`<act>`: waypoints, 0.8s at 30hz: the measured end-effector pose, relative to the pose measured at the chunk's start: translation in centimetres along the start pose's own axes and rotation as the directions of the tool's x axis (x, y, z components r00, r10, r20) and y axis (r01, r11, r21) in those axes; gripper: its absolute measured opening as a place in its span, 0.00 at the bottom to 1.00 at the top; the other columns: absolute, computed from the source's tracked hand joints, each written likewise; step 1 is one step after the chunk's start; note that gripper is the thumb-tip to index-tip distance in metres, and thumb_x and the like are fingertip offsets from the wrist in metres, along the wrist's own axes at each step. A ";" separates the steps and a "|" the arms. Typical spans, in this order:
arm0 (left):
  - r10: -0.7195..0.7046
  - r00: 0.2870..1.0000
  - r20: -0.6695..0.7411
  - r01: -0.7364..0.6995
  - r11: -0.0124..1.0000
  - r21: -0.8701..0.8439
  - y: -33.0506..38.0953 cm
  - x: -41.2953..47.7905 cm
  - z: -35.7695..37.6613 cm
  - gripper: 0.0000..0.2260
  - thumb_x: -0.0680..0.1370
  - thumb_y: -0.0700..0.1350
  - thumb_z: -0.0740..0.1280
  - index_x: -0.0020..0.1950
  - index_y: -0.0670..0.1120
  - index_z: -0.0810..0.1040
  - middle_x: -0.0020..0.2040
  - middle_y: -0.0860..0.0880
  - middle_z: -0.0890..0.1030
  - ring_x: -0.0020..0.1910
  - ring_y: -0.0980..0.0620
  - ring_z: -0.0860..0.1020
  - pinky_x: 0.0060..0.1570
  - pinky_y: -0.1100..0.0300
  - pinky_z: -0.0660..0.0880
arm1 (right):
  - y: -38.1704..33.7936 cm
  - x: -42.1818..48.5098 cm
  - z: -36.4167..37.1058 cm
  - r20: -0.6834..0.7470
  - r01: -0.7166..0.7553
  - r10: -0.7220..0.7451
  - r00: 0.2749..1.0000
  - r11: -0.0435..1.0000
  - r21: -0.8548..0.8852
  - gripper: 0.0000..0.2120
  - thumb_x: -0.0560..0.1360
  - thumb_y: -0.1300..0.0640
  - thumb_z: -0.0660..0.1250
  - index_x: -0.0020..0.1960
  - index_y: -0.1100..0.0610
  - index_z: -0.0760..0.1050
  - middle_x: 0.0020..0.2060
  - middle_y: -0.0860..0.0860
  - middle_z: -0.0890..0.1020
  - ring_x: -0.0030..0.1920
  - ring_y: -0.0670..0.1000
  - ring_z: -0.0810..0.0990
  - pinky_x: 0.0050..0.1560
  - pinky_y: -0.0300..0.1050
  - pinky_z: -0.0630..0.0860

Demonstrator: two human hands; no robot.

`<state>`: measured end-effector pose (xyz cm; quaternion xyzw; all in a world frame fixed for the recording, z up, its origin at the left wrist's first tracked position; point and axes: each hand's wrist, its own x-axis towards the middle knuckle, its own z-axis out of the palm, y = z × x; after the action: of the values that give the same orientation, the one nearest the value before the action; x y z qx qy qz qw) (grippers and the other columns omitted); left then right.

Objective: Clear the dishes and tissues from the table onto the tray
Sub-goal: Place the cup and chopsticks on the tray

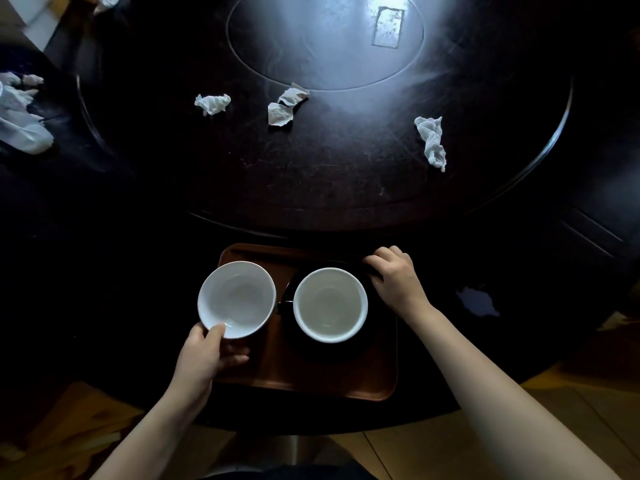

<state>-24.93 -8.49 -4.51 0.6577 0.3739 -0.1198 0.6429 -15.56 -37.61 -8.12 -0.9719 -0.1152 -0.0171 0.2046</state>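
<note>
A brown tray [277, 375] lies at the near edge of the dark round table [311, 188]. My left hand [207, 355] grips the near rim of a white bowl [237, 299], held tilted over the tray's left side. A second white bowl [330, 304] sits on a black plate [329, 351] on the tray. My right hand [394, 275] rests curled on the black plate's far right rim. Crumpled tissues lie further out on the table: one [213, 103] at the left, two [285, 105] in the middle, one [432, 142] at the right.
A raised round turntable [325, 43] fills the table's centre. More white tissues and a plastic bag [19, 126] lie on a dark surface at the far left. Wooden floor [450, 445] shows below the table's near edge.
</note>
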 end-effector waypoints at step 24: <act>0.005 0.995 0.101 -0.007 1.000 0.018 2.3 2.6 1.8 0.08 0.79 0.42 0.59 0.57 0.41 0.69 0.43 0.42 0.76 0.34 0.44 0.77 0.26 0.60 0.79 | -2.8 -1.0 -2.1 0.101 -0.419 0.409 0.907 0.902 0.105 0.11 0.74 0.52 0.66 0.48 0.58 0.81 0.45 0.55 0.85 0.48 0.57 0.81 0.47 0.48 0.75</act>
<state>-21.03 -9.01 -4.67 0.6579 0.3376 -0.1543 0.6553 -17.14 -36.15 -5.17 -0.9594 0.0854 0.0710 0.2592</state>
